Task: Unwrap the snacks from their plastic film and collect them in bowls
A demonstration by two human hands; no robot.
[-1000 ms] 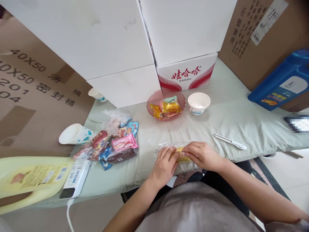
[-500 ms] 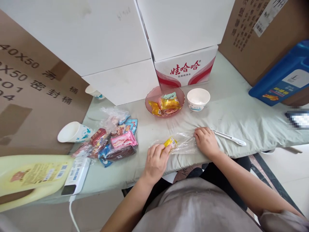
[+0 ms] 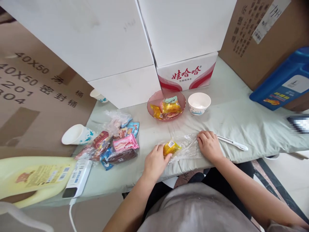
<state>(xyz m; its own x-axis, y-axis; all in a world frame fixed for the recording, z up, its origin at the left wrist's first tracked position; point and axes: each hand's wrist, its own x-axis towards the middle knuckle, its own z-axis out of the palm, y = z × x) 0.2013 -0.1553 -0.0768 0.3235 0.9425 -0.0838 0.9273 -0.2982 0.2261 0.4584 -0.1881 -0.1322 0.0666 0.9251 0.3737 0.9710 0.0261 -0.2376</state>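
Observation:
My left hand [image 3: 154,161] grips a small yellow wrapped snack [image 3: 170,147] at the open end of a clear plastic bag [image 3: 187,146] lying on the cloth-covered table [image 3: 241,119]. My right hand [image 3: 209,145] presses down on the far right end of that bag, fingers curled on the plastic. A white pen [image 3: 233,142] lies just right of my right hand. Behind the bag stand a pink glass dish [image 3: 181,99] with several wrapped snacks and a white paper bowl [image 3: 199,103].
A heap of wrapped snacks [image 3: 116,143] lies to the left, beside a tipped paper cup [image 3: 77,134]. A yellow jug [image 3: 31,177] and a white device [image 3: 78,174] lie at the near left. White cartons [image 3: 188,72] and brown boxes [image 3: 253,48] wall the back; a blue jug [image 3: 285,80] lies right.
My hands have parted: the right slid to the bag's right end and the left drew the yellow snack out to the bag's left end.

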